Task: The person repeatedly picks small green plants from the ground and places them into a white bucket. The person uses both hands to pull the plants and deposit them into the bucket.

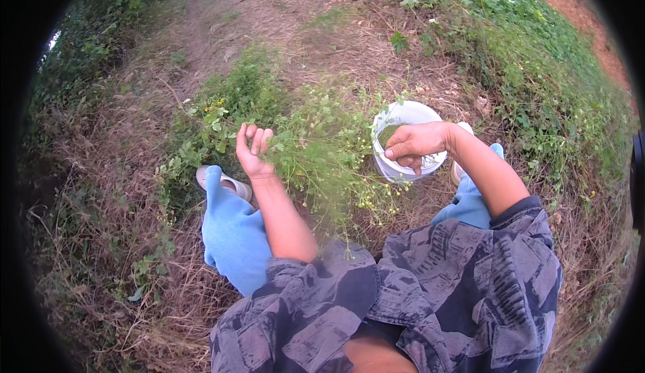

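Note:
My left hand [255,150] is curled around leafy green stems at the left edge of a bushy plant [322,151]. Small yellow-green buds or flowers [373,201] hang from its thin branches on the right side. A white plastic bucket [415,113] stands on the ground between my feet, nearer the right one. Over the bucket's mouth is my right hand [414,146], palm down with bent fingers; whether anything is between its fingertips cannot be made out. Some green matter shows inside the bucket, partly hidden by this hand.
My shoes [237,186] rest on dry grass at either side. Bright yellow flowers [214,104] grow beyond my left hand. Dense green vines [524,70] cover the slope on the right, with bare reddish soil [579,15] above. A straw-covered strip of ground [242,10] runs ahead.

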### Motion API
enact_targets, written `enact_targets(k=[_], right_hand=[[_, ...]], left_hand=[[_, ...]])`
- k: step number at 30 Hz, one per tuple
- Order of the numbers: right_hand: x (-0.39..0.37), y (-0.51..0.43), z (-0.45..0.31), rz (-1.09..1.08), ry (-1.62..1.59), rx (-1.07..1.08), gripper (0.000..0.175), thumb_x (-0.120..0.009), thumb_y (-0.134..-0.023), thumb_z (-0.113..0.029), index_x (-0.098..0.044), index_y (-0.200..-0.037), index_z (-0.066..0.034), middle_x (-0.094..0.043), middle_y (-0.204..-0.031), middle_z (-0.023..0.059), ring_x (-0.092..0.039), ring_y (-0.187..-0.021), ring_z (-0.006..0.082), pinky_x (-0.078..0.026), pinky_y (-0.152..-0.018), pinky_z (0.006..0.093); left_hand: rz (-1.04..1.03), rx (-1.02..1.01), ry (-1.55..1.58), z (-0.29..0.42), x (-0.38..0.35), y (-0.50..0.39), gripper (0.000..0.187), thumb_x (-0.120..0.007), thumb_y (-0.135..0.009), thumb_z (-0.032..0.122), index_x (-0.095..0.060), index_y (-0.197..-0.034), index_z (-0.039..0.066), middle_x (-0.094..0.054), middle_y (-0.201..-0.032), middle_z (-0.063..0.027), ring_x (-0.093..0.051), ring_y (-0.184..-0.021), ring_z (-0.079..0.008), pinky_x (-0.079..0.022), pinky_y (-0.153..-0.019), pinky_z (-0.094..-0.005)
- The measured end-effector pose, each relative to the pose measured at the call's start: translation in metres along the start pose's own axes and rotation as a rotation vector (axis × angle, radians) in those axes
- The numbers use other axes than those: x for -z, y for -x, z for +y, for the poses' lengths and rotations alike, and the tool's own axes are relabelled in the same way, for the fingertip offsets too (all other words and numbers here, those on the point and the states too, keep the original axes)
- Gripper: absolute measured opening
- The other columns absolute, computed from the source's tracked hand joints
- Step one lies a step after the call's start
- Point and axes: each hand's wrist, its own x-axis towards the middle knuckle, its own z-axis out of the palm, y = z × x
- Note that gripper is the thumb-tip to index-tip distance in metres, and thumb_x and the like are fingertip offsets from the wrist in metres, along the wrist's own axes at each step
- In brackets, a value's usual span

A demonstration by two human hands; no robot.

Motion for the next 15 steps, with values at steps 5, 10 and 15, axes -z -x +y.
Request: enact_targets(k=[5, 10, 15], right_hand=[[0.021, 0.013, 0.012, -0.122, -0.163, 0.032, 0.032, -0.048, -0.100, -0.026, -0.044, -0.071, -0.0119, -0.033, -0.057, -0.0068, -0.030, -0.046, 0.0052, -0.027, -0.040, 0.0237], [0.041, 0.032, 0.025, -0.118, -0.352, -0.073, 0.032, -0.047, -0.100, -0.024, -0.043, -0.070, -0.0136, -0.027, -0.056, -0.0095, -0.023, -0.043, 0.0014, -0.016, -0.035, 0.0189], [0.054, 0.040, 0.033, -0.128, -0.400, -0.037, 0.033, -0.046, -0.100, -0.024, -0.043, -0.069, -0.0131, -0.028, -0.056, -0.0095, -0.022, -0.043, 0.0011, -0.016, -0.035, 0.0186]], left_hand=[[0.029, -0.001, -0.073, 0.003, 0.004, -0.002, 0.029, -0.046, -0.097, 0.025, -0.045, -0.071, 0.012, -0.027, -0.045, 0.0055, -0.023, -0.042, -0.0084, -0.021, -0.042, -0.0242], [0.045, -0.028, -0.079, 0.011, 0.010, -0.002, 0.029, -0.046, -0.097, 0.025, -0.046, -0.071, 0.012, -0.028, -0.046, 0.0051, -0.024, -0.041, -0.0090, -0.023, -0.043, -0.0245], [0.048, -0.006, -0.050, 0.000, 0.010, -0.006, 0.029, -0.047, -0.097, 0.025, -0.046, -0.071, 0.012, -0.029, -0.046, 0.0045, -0.024, -0.042, -0.0093, -0.025, -0.045, -0.0248]])
